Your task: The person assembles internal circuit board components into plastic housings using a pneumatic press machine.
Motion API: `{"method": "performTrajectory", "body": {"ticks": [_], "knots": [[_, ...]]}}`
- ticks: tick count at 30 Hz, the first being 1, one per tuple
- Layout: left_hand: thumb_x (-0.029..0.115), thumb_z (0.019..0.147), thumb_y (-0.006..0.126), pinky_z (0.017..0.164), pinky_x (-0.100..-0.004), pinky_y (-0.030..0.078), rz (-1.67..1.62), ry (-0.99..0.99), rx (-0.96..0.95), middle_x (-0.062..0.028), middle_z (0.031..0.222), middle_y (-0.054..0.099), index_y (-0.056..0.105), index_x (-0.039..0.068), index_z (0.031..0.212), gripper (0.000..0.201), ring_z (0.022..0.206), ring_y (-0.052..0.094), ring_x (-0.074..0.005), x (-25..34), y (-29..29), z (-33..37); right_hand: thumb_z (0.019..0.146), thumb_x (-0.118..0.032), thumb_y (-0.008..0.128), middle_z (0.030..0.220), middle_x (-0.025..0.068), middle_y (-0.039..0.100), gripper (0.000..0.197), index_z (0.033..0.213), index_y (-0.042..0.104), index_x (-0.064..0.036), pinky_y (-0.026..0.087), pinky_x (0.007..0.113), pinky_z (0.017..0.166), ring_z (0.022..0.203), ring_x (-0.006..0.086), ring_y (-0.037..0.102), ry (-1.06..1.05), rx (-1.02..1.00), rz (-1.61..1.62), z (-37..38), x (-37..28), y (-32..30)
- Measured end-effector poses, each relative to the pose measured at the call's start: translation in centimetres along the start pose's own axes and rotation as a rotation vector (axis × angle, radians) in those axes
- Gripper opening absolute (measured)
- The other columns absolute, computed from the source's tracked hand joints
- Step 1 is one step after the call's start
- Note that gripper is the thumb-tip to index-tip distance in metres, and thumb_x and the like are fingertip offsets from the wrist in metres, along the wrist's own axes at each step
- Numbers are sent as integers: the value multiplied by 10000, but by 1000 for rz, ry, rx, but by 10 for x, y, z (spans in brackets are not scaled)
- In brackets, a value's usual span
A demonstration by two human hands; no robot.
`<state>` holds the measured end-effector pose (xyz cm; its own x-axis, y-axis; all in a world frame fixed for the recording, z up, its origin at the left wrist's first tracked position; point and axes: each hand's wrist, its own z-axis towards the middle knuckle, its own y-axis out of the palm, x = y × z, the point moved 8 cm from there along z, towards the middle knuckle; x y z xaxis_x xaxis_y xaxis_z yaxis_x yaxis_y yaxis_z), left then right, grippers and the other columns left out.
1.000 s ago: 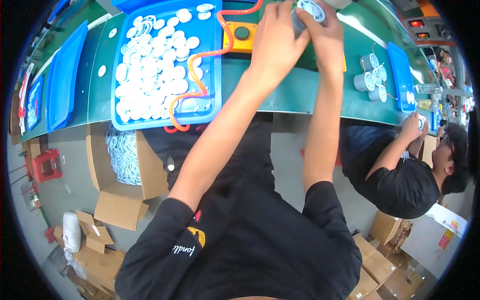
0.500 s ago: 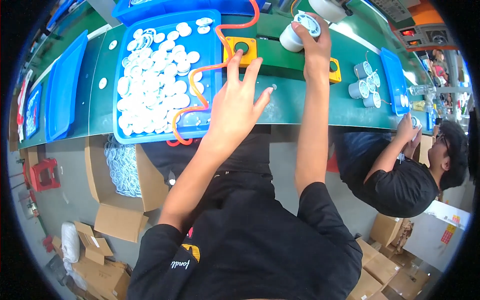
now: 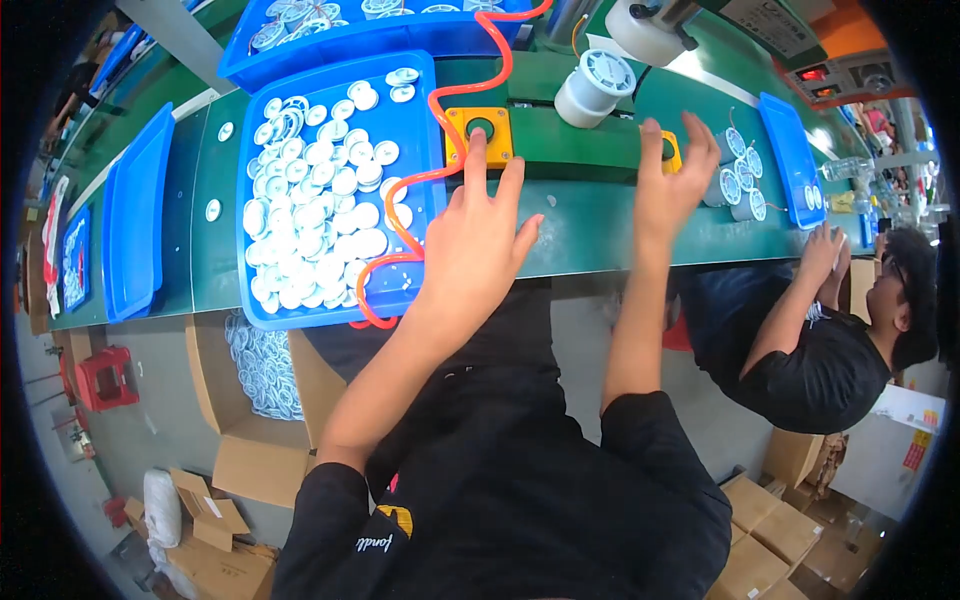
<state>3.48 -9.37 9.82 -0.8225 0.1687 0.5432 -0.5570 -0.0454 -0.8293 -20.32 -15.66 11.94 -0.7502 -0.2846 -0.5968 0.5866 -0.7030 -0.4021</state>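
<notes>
My left hand (image 3: 470,235) is open, its index fingertip on or just over the dark round button of the left yellow button box (image 3: 498,150). At the right yellow button box (image 3: 675,152) my right hand (image 3: 675,190) is open and partly covers it; whether it touches the button I cannot tell. Between and behind my hands, a white spool-like part (image 3: 605,75) with a spoked top stands upright on a white round base (image 3: 583,112). Above it hangs a white cylindrical machine head (image 3: 645,28). A green bar (image 3: 570,148) joins the two boxes.
A blue tray (image 3: 425,100) of white discs stands left, with an orange coiled hose (image 3: 505,60) across it. Several grey-white spools (image 3: 738,175) stand right. Behind is a blue bin (image 3: 350,45) of spools. A co-worker (image 3: 820,350) sits right. An open carton (image 3: 205,375) lies below left.
My right hand has let go of the white spool-like part and moved right and down to the right button box. My left hand stays at the left box. The whole view has shifted slightly.
</notes>
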Motion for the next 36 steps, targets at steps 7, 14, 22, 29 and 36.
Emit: {"method": "performTrajectory", "body": {"ticks": [7,14,22,29,36], "knots": [[318,911,777,631,-384,605,283,136,0,-278,1483,465,633,25,1243,465,805,741,-340,6,-2,14,1008,-203,669,1177,179,630,297,1217,674,7,515,476,901,1044,395,607,-81,-170,-381,-23,11,-4],[336,902,785,604,-343,598,362,156,39,-244,1284,589,650,24,1107,397,774,753,-279,12,-13,23,1021,-166,649,1164,184,623,204,1158,703,-26,525,484,855,1009,393,622,-114,-213,-384,-14,21,-1],[240,922,762,585,-434,551,-336,219,140,-106,909,607,621,63,945,228,698,695,-310,24,39,-20,1043,-138,612,1164,205,593,218,1177,625,34,491,428,950,1090,366,597,-121,-96,-184,-22,38,2],[157,888,787,536,-382,464,-344,146,327,-55,689,603,615,73,743,240,590,620,-262,5,61,-27,1002,-188,683,1196,197,607,295,1188,620,33,479,455,975,1113,379,591,37,-50,-56,-19,50,-1],[143,876,786,554,-390,468,-315,182,360,-61,698,604,614,71,739,232,585,608,-269,6,59,-31,908,-118,772,1191,170,637,305,1157,660,17,492,442,974,1106,342,610,-147,50,-53,-31,13,-22]]}}
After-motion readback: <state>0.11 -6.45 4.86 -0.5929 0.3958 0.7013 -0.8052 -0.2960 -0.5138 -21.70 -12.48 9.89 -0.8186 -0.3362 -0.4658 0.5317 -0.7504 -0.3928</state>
